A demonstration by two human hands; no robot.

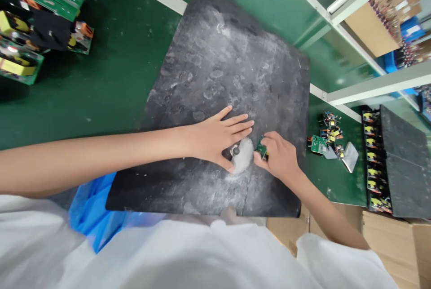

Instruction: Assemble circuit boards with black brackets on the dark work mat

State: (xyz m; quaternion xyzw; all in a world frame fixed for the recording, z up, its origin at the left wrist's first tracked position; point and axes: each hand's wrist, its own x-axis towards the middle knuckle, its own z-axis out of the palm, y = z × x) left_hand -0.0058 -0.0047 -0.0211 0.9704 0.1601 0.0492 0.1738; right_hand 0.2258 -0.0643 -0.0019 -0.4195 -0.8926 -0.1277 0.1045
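My left hand (224, 138) lies with its fingers spread over a large black mat (215, 73). Between its thumb and index finger is a small dark round piece (235, 150), whose kind I cannot make out. It sits at the edge of a pale, whitish rounded patch (244, 156); whether that is a disc or powder is unclear. Just right of the patch, my right hand (278, 154) pinches a small green circuit board (261, 148) between thumb and fingers. My right fingers partly cover the board.
Circuit boards with components (47, 24) stand on the green table (114, 73) at the far left. Smaller assemblies (328, 138) lie right of the mat, near a black rack with a row of boards (373, 158). A white-framed partition (323, 10) rises behind. Blue plastic (97, 208) hangs below.
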